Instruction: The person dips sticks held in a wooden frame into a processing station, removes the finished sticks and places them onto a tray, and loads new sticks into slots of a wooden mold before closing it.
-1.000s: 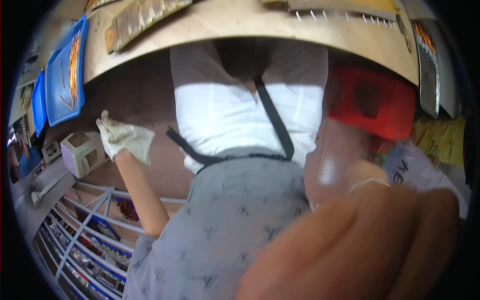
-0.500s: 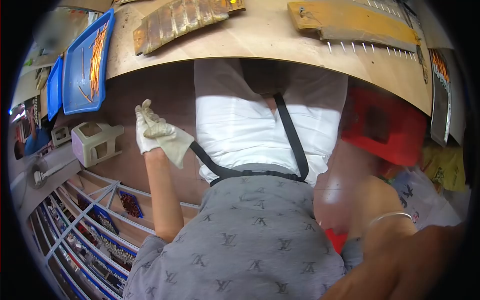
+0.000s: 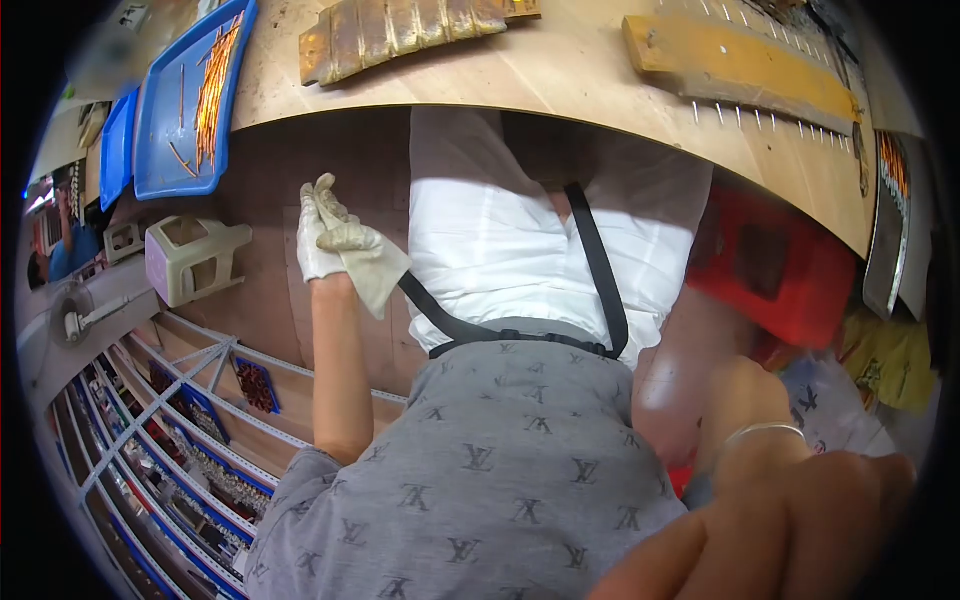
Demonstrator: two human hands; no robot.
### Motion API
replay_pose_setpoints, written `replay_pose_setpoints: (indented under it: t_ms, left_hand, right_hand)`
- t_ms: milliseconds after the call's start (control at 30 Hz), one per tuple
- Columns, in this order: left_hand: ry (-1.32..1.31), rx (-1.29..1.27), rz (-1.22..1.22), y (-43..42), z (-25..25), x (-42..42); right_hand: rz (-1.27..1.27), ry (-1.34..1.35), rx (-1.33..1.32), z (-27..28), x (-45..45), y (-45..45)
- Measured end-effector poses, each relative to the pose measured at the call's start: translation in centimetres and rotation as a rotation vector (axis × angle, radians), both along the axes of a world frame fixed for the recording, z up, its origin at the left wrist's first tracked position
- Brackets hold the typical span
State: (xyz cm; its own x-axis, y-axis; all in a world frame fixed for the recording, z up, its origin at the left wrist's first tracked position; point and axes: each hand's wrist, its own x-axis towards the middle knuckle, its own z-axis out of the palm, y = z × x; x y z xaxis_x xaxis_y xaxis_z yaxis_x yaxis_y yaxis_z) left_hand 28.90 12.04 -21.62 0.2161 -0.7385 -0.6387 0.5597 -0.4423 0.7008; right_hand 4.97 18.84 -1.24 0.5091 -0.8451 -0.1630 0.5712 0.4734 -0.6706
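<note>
My left hand (image 3: 318, 240) wears a whitish work glove and is raised beside my lap, below the bench edge. It is closed on a second work glove (image 3: 378, 268), whose wide cuff hangs loose toward my body. My right hand (image 3: 770, 530) is bare, with a bracelet at the wrist, and looms large and blurred close to the camera at the lower right. Its fingers are stretched out with nothing visible in them, though the fingertips are partly cut off. A white cloth (image 3: 540, 255) covers my thighs, and a black strap (image 3: 597, 265) crosses it.
The wooden bench (image 3: 560, 85) holds a stained ribbed plate (image 3: 410, 38), a yellow block with pins (image 3: 740, 65) and a blue tray (image 3: 150, 165) of copper-coloured rods. A stool (image 3: 190, 262) and parts shelving (image 3: 150, 420) stand left; a red stool (image 3: 770, 260) and plastic bag (image 3: 830, 405) lie right.
The view has shifted, so the bench and my left hand appear farther right and slightly higher. More of my right hand's fingers has come into view near the camera.
</note>
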Motion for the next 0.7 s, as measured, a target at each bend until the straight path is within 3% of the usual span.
replay_pose_setpoints:
  t_ms: [700]
  left_hand:
    - [-0.018,-0.02,-0.04,0.0,-0.8,0.2]
  right_hand:
    - [0.035,-0.138,0.025,-0.4,-1.4,-1.1]
